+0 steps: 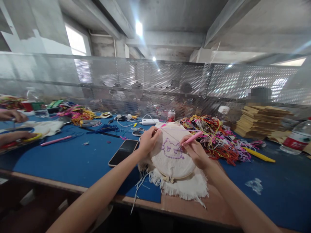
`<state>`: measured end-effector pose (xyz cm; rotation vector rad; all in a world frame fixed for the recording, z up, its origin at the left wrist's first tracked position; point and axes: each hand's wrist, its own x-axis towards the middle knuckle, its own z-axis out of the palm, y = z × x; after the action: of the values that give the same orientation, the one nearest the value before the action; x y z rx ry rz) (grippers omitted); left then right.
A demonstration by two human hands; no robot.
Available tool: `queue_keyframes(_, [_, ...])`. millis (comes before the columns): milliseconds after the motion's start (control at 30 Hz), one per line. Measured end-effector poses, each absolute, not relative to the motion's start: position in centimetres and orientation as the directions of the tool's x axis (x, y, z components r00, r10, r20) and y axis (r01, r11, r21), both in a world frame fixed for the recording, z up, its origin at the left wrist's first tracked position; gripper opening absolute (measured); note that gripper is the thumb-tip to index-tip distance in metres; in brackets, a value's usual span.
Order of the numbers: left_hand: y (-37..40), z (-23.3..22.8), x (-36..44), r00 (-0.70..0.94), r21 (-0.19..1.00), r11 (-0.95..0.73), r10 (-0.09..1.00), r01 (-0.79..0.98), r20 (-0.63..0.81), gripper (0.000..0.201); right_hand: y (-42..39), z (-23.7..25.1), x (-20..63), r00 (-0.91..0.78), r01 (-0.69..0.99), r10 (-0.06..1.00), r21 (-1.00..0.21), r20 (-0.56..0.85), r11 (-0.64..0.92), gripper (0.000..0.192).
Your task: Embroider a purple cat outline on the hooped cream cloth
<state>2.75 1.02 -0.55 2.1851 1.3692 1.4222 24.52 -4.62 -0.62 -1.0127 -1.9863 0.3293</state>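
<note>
A wooden embroidery hoop (170, 177) holds white fringed cloth (170, 158) bearing a purple stitched cat outline (172, 149). My left hand (147, 139) grips the hoop's upper left edge. My right hand (195, 151) holds a pink punch needle (193, 137), its tip pressed into the cloth beside the purple outline. A thin thread runs from the needle across the cloth toward the top of the hoop. The hoop rests tilted on the blue table (73, 161) near its front edge.
A black phone (123, 152) lies left of the hoop. A tangled pile of coloured yarn (216, 139) sits at the right, with a yellow tool (259, 155), stacked boards (262, 121) and a water bottle (297, 137). Another person's hands (12, 126) work at far left.
</note>
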Motion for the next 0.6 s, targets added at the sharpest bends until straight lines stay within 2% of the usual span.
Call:
queue_keyframes(367, [0.6,-0.2,2.8,0.143,0.539,-0.585,0.747,0.606,0.649,0.028,-3.7,-1.9,24.3,-0.346,0.517,0.703,-0.499,0.621,0.696,0.018])
queue_keyframes(467, [0.5,-0.1,2.9,0.143,0.532,-0.593,0.738,0.605,0.66,0.028,-3.5,-1.9,24.0,-0.389,0.548,0.678,-0.435,0.623,0.715,0.016])
queue_keyframes(533, [0.5,-0.1,2.9,0.137,0.536,-0.595,0.736,0.6,0.663,0.029,-3.5,-1.8,23.8,-0.391,0.581,0.68,-0.407,0.62,0.705,0.016])
queue_keyframes(600, [0.6,-0.2,2.9,0.136,0.548,-0.596,0.74,0.587,0.659,0.03,-3.6,-1.6,23.7,-0.353,0.598,0.706,-0.432,0.615,0.675,0.017])
